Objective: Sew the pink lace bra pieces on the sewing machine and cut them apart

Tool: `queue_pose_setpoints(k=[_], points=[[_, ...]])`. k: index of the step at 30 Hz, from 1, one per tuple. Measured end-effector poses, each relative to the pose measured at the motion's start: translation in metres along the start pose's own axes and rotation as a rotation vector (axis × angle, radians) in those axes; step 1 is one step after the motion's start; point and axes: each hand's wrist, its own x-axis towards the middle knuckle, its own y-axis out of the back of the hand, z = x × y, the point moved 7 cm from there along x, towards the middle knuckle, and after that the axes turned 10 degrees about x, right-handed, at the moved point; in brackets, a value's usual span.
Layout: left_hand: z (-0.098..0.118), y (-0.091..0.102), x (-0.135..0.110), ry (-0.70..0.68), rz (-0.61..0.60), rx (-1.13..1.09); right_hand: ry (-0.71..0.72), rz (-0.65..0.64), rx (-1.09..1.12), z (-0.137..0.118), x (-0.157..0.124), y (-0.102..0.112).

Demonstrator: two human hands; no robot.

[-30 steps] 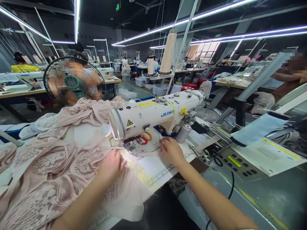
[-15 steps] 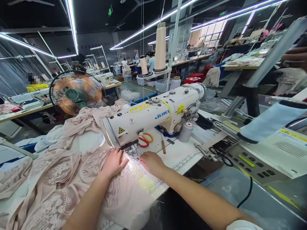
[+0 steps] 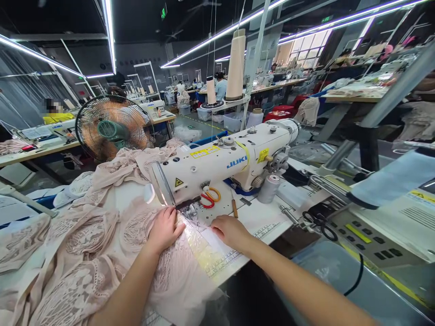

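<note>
My left hand (image 3: 166, 230) lies on the pale pink lace garment (image 3: 171, 267), fingers stretched out and thumb apart, just left of the presser foot (image 3: 190, 212). Over the bed of the white sewing machine (image 3: 210, 167), my right hand (image 3: 231, 231) is closed with its fingertips pinched together. Thin thread-like lines run from the presser foot towards it, but what it grips is hidden. Between the hands, a strip of shiny clear film or tape (image 3: 200, 249) covers the table edge. Red and orange-handled scissors (image 3: 210, 198) rest behind, beside a wooden-handled tool (image 3: 234, 206).
A grey thread cone (image 3: 269, 189) stands on the table right of the machine. More lace pieces (image 3: 74, 271) are heaped at left. A large fan (image 3: 113, 129) stands behind them. A control box (image 3: 377, 235) is at right. Tall beige thread cones (image 3: 236, 65) rise behind the machine.
The view has shifted slightly, moving the scene rightward. My right hand has drawn a little right, away from the presser foot. My left hand keeps its place on the lace.
</note>
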Motion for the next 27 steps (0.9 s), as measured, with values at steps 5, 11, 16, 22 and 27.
queue_pose_setpoints(k=[5,11,16,22,27], points=[[0.003,-0.002,0.001,0.047,-0.031,0.011,-0.005,-0.019,0.021,0.001,0.0,-0.001],[0.003,-0.003,0.0,-0.033,-0.086,-0.046,0.005,-0.041,0.052,0.008,-0.009,0.006],[0.002,-0.003,-0.002,-0.054,-0.098,-0.071,0.021,-0.024,0.079,0.008,-0.013,0.01],[0.002,-0.004,-0.001,-0.07,-0.098,-0.071,0.047,0.026,0.083,0.008,-0.014,0.007],[0.002,-0.006,-0.001,-0.076,-0.105,-0.054,0.056,0.077,0.084,0.01,-0.019,0.004]])
